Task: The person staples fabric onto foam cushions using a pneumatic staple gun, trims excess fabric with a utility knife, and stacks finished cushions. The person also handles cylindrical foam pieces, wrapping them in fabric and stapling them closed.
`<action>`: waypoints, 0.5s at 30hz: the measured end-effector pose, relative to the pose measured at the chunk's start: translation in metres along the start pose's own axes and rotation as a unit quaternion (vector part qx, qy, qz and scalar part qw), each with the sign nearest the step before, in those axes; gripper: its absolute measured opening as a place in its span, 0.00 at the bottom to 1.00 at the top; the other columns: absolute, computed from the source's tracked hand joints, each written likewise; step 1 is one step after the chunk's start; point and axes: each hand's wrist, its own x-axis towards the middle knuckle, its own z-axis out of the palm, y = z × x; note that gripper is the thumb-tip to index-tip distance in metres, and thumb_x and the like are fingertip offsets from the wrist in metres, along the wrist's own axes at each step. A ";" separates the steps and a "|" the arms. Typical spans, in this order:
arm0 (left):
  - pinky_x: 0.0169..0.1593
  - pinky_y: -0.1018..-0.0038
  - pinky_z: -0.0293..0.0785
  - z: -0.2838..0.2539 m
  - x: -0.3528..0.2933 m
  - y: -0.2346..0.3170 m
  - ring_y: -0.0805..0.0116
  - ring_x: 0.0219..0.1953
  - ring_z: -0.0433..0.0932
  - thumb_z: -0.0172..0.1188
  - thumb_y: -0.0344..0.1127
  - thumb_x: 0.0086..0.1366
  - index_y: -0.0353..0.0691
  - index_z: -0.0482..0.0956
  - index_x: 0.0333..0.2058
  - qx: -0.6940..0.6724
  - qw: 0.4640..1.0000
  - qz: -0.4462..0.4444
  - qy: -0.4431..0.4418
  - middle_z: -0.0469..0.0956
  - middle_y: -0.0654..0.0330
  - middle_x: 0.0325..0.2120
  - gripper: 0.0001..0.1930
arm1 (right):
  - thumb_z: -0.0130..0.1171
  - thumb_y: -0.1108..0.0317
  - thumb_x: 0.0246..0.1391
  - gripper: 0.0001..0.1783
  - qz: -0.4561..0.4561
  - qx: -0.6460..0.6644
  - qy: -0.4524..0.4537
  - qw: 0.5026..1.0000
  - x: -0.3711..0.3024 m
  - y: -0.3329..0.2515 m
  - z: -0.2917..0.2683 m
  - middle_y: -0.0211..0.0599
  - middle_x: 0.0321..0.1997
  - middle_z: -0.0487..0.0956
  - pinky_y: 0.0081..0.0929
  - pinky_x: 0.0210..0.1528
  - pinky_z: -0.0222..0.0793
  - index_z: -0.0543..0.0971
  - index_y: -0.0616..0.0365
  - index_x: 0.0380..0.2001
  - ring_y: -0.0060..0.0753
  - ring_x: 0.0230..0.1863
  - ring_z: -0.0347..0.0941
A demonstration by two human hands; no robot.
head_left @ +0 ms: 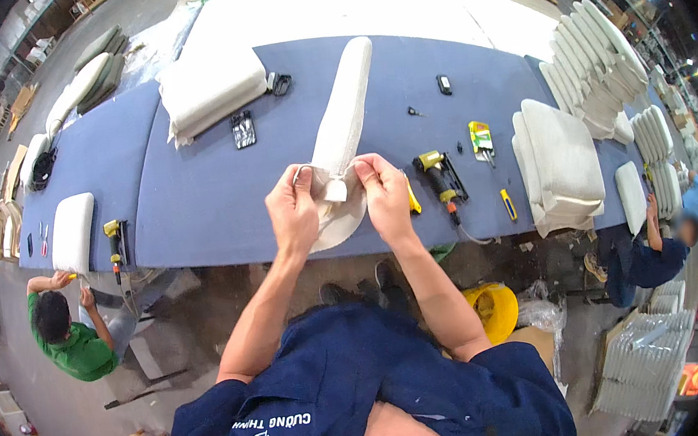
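A long cream upholstered pad (347, 103) lies on the blue table, its narrow rounded end pointing away from me. At its near end, loose cream fabric (340, 215) hangs toward the table's front edge. My left hand (293, 211) pinches the fabric on the left side, thumb against fingers. Opposite it, my right hand (385, 197) pinches the fabric's right side. Between them a small pale flap (335, 190) stands up. Just right of my right hand lies a yellow tool (412, 196), partly hidden by it. A yellow-and-black staple gun (443, 182) with a hose lies farther right.
Stacked cream pads (560, 162) stand right; folded cream fabric (212, 88) lies back left. A yellow-handled cutter (508, 205) and small yellow box (481, 140) lie on the table (288, 122). Another staple gun (116, 242) is near a person in green (78, 349). Another person (655, 258) works right.
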 end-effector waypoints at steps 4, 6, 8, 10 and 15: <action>0.37 0.78 0.66 0.033 0.018 0.014 0.82 0.32 0.65 0.45 0.44 0.85 0.40 0.75 0.35 -0.068 0.996 -0.025 -0.051 0.72 0.72 0.29 0.19 | 0.58 0.63 0.72 0.11 0.038 0.103 -0.114 0.987 0.047 0.009 -0.023 0.29 0.35 0.73 0.24 0.50 0.67 0.74 0.62 0.42 0.21 0.43 0.66; 0.42 0.77 0.68 0.028 0.019 0.020 0.81 0.36 0.67 0.47 0.39 0.83 0.39 0.74 0.39 -0.049 0.992 -0.063 -0.099 0.73 0.70 0.33 0.13 | 0.62 0.61 0.69 0.14 0.007 0.028 -0.206 0.978 0.048 -0.010 -0.034 0.31 0.38 0.73 0.26 0.50 0.68 0.73 0.61 0.44 0.22 0.44 0.67; 0.44 0.75 0.69 0.013 0.012 0.018 0.79 0.38 0.68 0.52 0.39 0.78 0.38 0.73 0.41 -0.028 0.978 -0.059 -0.196 0.72 0.68 0.34 0.09 | 0.71 0.61 0.60 0.22 -0.026 -0.111 -0.300 0.947 0.040 -0.030 -0.054 0.38 0.41 0.75 0.31 0.53 0.69 0.71 0.61 0.48 0.31 0.46 0.70; 0.47 0.68 0.72 -0.004 0.015 0.024 0.68 0.39 0.74 0.63 0.37 0.64 0.37 0.69 0.46 0.081 0.950 0.008 -0.301 0.73 0.59 0.34 0.17 | 0.73 0.65 0.57 0.24 -0.056 -0.137 -0.291 0.945 0.032 -0.028 -0.054 0.43 0.43 0.76 0.34 0.54 0.69 0.71 0.61 0.48 0.35 0.47 0.72; 0.46 0.56 0.77 -0.022 0.029 0.020 0.39 0.42 0.82 0.75 0.33 0.57 0.36 0.66 0.47 0.254 0.900 0.122 -0.331 0.80 0.41 0.38 0.27 | 0.75 0.70 0.53 0.25 -0.053 -0.194 -0.152 0.968 0.011 -0.018 -0.026 0.55 0.38 0.80 0.40 0.45 0.73 0.69 0.62 0.45 0.56 0.38 0.78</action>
